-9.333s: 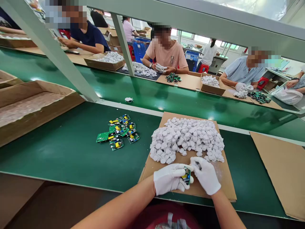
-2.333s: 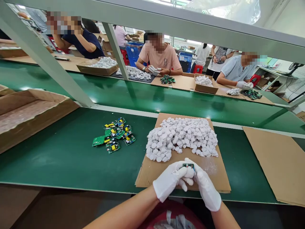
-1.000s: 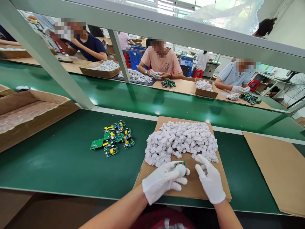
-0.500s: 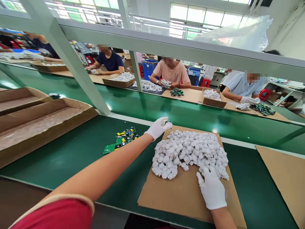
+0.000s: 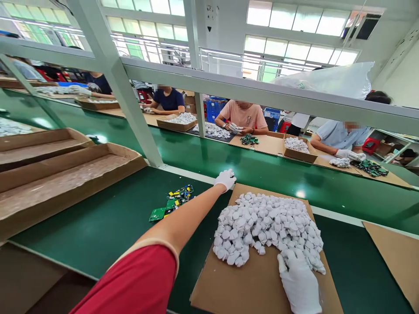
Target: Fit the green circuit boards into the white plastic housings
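Observation:
My left hand, in a white glove, reaches out over the green belt's near edge, beyond the cardboard sheet; whatever is at its fingertips is too small to make out. My right hand, also gloved, rests at the front of a heap of small white wrapped pieces; its fingers are bent against the heap, and I cannot tell if a piece is between them. The heap lies on the brown cardboard sheet. Left of my forearm are green circuit boards with yellow parts.
Long cardboard trays stand at the left. A white metal frame crosses above the belt. Several people sit across it with white pieces and boards. Another cardboard sheet lies at the right.
The view has tilted up, so things sit lower in it. My left hand no longer shows the small green board seen at its fingertips before. My right hand stays by the heap.

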Action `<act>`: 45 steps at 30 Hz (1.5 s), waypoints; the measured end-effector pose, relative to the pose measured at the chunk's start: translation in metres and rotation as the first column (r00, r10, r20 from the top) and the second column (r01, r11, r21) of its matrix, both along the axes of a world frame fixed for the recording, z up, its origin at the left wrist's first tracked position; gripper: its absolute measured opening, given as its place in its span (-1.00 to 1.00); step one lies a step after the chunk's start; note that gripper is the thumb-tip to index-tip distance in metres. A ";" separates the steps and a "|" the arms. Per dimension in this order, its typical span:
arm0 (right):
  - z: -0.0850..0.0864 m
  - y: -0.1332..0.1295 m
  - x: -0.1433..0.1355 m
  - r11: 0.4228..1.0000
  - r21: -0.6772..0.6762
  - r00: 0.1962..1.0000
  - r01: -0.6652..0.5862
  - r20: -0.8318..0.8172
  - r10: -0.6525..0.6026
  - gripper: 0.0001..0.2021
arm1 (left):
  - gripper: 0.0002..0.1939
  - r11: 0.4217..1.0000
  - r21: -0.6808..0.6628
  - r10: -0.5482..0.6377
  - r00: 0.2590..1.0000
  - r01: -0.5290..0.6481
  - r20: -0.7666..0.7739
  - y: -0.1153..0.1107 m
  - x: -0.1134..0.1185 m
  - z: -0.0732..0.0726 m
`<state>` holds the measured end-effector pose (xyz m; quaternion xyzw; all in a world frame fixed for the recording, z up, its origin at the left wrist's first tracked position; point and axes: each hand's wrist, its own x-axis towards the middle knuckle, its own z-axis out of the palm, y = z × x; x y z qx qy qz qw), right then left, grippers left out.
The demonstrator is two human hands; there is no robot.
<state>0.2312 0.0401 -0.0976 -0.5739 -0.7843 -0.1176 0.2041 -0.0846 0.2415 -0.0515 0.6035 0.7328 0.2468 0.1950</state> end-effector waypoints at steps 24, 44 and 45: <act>-0.017 -0.063 0.026 0.967 -0.246 0.984 -0.071 0.141 0.108 -0.43 | -0.43 0.986 -0.050 -0.155 0.774 0.158 -0.613 -0.188 -0.062 -0.009; 0.015 -0.066 0.030 0.954 -0.292 0.994 -0.065 0.070 0.089 -0.49 | -0.78 0.931 0.355 0.018 0.983 -0.082 0.180 -0.203 -0.043 0.023; 0.015 -0.061 0.031 0.954 -0.296 0.996 -0.046 0.056 0.065 -0.51 | -0.76 0.948 0.279 0.032 0.919 -0.152 0.393 -0.209 -0.034 0.031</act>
